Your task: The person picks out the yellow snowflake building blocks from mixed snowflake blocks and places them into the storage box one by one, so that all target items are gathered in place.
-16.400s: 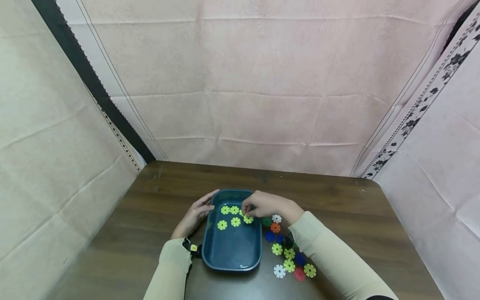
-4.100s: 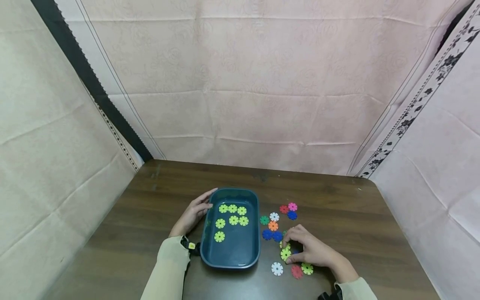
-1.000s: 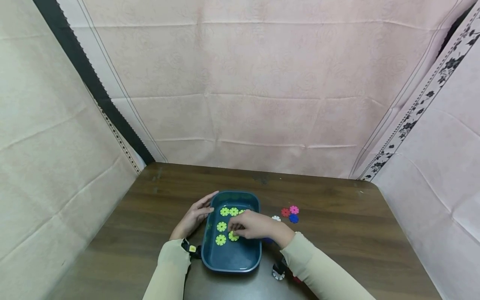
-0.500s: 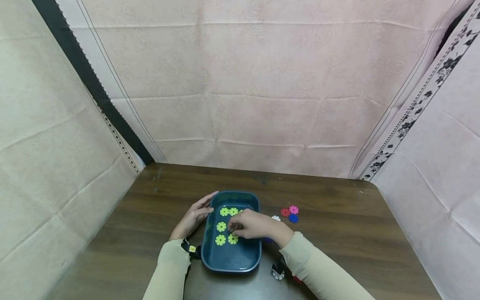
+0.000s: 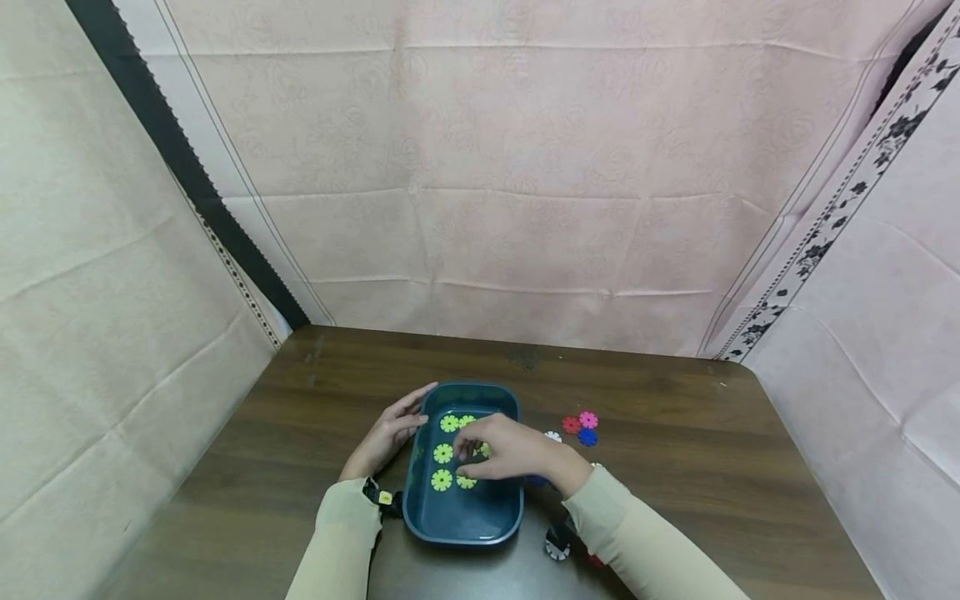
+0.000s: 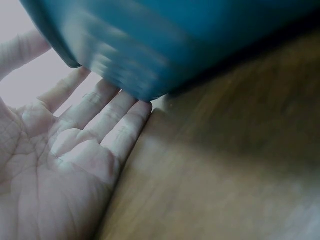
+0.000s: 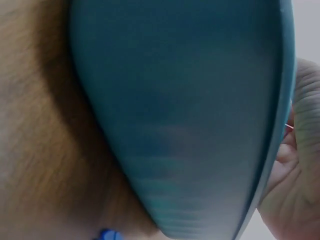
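A dark teal tray (image 5: pixel 465 517) stands on the table with several yellow-green flower-shaped discs inside. My left hand (image 5: pixel 387 433) rests against its left side; in the left wrist view, nearly straight fingers (image 6: pixel 120 117) touch the outer wall. Over the tray's right side reaches my right hand (image 5: pixel 510 448), thumb and fingers parted. One yellow-green disc (image 5: pixel 466 482) lies just below its thumb, beside another disc (image 5: pixel 441 480) in the nearest row. The right hand hides some discs behind it. In the right wrist view, the tray wall (image 7: pixel 190 100) covers its fingertips.
Right of the tray lie a red disc (image 5: pixel 571 425), a pink disc (image 5: pixel 588 420) and a blue disc (image 5: pixel 587 437). A white disc (image 5: pixel 557 550) lies nearer, partly under the right wrist camera. The right forearm (image 5: pixel 645 533) covers other discs. Cloth walls surround the wooden table (image 5: pixel 675 467).
My right hand has gone from the loose discs into the tray, where a second disc now lies in the nearest row. Its thumb and fingers have just parted. The left hand stays put.
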Demonstrator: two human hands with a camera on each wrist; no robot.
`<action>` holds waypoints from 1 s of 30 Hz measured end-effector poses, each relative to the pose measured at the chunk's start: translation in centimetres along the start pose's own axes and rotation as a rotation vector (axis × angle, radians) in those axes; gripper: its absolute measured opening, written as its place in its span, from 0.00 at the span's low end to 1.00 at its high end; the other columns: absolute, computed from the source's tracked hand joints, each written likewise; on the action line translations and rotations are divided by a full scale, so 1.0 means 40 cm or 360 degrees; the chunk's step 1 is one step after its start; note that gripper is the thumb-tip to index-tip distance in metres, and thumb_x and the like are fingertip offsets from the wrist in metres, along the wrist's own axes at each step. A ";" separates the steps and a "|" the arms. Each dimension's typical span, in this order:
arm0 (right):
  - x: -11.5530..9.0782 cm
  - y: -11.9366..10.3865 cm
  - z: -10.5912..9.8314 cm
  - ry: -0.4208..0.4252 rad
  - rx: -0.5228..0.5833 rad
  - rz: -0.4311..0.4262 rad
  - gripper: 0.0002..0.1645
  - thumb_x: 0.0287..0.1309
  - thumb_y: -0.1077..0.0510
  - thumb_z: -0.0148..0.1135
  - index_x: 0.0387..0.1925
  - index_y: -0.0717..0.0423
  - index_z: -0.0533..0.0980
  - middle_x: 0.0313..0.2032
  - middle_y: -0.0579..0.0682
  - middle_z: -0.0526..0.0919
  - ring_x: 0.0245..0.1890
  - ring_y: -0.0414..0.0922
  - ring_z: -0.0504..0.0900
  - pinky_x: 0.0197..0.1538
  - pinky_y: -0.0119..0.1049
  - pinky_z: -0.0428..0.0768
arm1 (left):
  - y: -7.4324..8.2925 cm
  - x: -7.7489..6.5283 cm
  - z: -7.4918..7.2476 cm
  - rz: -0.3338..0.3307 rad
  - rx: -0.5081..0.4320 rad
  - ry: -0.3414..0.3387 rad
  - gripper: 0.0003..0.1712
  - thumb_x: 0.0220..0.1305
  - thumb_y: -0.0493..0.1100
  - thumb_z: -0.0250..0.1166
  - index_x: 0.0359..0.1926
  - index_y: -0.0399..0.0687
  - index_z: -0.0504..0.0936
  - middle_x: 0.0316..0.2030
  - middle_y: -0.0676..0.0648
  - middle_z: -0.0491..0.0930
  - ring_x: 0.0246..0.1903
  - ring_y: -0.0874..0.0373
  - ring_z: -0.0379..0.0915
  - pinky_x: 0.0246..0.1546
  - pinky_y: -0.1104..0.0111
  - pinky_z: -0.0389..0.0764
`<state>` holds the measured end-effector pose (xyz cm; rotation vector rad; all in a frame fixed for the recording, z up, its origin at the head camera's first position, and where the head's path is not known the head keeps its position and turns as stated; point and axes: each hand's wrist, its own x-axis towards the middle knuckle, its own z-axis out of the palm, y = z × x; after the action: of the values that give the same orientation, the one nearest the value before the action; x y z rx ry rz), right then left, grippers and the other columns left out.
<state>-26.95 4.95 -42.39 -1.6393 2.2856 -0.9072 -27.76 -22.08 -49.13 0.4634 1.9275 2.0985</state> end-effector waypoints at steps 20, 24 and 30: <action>-0.019 -0.017 -0.025 0.0149 0.0067 -0.0007 0.10 0.65 0.50 0.68 0.45 0.47 0.80 0.40 0.49 0.86 0.40 0.46 0.84 0.46 0.38 0.84 | 0.002 -0.002 0.003 -0.0025 0.0033 0.0044 0.31 0.73 0.40 0.57 0.74 0.60 0.66 0.72 0.48 0.64 0.65 0.48 0.67 0.60 0.62 0.73; -0.031 -0.018 -0.034 0.0182 0.0027 0.0002 0.10 0.64 0.51 0.69 0.44 0.47 0.81 0.39 0.47 0.86 0.40 0.45 0.84 0.46 0.36 0.84 | 0.001 -0.002 0.002 -0.0023 0.0027 0.0044 0.31 0.73 0.40 0.57 0.75 0.59 0.66 0.72 0.47 0.65 0.65 0.46 0.68 0.60 0.62 0.73; -0.066 -0.017 -0.054 0.0281 0.0040 0.0054 0.09 0.62 0.55 0.70 0.43 0.47 0.81 0.39 0.44 0.85 0.41 0.39 0.84 0.47 0.36 0.84 | 0.000 -0.001 0.002 -0.0020 -0.0003 0.0039 0.31 0.73 0.40 0.57 0.75 0.59 0.66 0.70 0.44 0.67 0.64 0.45 0.69 0.59 0.63 0.75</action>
<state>-26.45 7.98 -40.79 -1.5620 2.3969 -1.1086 -27.71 -22.01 -49.12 0.4262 1.9369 2.1075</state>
